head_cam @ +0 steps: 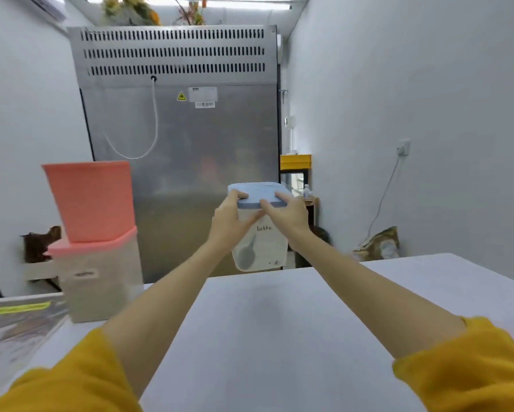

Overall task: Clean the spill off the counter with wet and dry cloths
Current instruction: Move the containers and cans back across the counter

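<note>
Bench (279,337) surface, white, fills the lower part of the view; no cloth and no spill can be made out on it. Two yellow sleeves (472,367) enter from the bottom corners, pushed up to the elbows, with both bare forearms stretched forward and converging above the far edge of the bench.

Left hand (229,224) grips the left side of a translucent container (261,251), thumb lying on the blue lid (258,194), fingers (254,217) curled around the front wall under the lid rim. Right hand (285,215) grips the right side, thumb on top of the lid, fingers clamped against the lid edge. The container is held in the air beyond the bench edge, upright, with the handwritten word "latte" on its front. A dark scoop (246,252) shows through the wall near the bottom; other contents cannot be determined.

At the left end of the bench stands a translucent bin (98,286) with a pink lid and a blurred label. A pink tub (89,200) rests on that lid, tilted slightly.

Behind stands a large stainless-steel cabinet (184,138) with vent slots across its top and a white cable hanging down its face
</note>
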{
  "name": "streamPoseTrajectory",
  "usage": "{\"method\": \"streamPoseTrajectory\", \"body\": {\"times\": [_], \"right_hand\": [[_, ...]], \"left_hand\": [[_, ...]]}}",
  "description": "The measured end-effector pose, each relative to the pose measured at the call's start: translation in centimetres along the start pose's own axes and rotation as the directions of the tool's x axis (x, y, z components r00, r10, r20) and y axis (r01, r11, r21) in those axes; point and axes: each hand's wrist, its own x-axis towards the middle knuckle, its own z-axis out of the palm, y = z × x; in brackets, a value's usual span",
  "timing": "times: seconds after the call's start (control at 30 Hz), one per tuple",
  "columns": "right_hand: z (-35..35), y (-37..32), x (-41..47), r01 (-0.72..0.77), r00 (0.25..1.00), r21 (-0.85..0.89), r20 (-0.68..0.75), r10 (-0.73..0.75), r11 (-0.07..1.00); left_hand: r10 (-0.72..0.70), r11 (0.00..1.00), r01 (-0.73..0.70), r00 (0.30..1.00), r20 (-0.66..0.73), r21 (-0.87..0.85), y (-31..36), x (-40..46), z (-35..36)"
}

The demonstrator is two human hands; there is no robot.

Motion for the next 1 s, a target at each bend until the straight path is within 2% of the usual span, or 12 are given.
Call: {"method": "streamPoseTrajectory", "body": {"times": [0.17, 0.3, 0.4, 0.53, 0.67, 0.8, 0.9, 0.93, 1.0], "right_hand": [[9.9, -1.5, -4.6, -0.034, 0.983, -0.005, 0.181, 0.034, 0.999], [14.9, -1.2, -7.1, -0.013, 0.986, -0.018, 0.168, 0.016, 1.000], [17.1, -1.8, -7.3, 0.004, 0.989, -0.027, 0.149, 0.000, 1.000], [18.7, -2.3, -7.7, 0.043, 0.990, -0.095, 0.138, -0.029, 0.995], [19.7, -2.8, -8.8, 0.057, 0.996, -0.161, 0.079, -0.045, 0.985], [20.3, -3.7, -9.0, 0.004, 0.998, -0.221, 0.056, 0.008, 0.975], [20.3, -4.8, -8.9, -0.032, 0.998, -0.383, -0.055, 0.011, 0.923], [20.3, -5.4, -8.7, -0.027, 0.996, -0.419, -0.087, -0.011, 0.907], [20.6, -7.2, -7.9, 0.002, 0.997, -0.402, -0.075, -0.035, 0.915]], "left_hand": [[-0.124, 0.987, 0.122, 0.992, 0.008, 0.101, -7.7, -3.5, -8.4], [-0.137, 0.968, 0.123, 0.989, 0.049, 0.221, -12.0, -5.1, -11.4], [-0.005, 0.943, 0.008, 1.000, -0.010, 0.332, -13.9, -5.0, -12.8], [0.160, 0.854, -0.127, 0.987, -0.023, 0.505, -15.0, -5.2, -14.6], [0.244, 0.827, -0.199, 0.970, -0.016, 0.525, -15.1, -6.1, -16.1], [0.231, 0.843, -0.206, 0.973, 0.011, 0.497, -15.7, -6.5, -16.9], [0.304, 0.802, -0.283, 0.951, 0.047, 0.526, -16.0, -6.7, -17.4], [0.380, 0.778, -0.324, 0.925, 0.007, 0.539, -15.9, -6.6, -17.8], [0.495, 0.782, -0.342, 0.848, -0.188, 0.521, -15.4, -5.9, -19.3]]}}
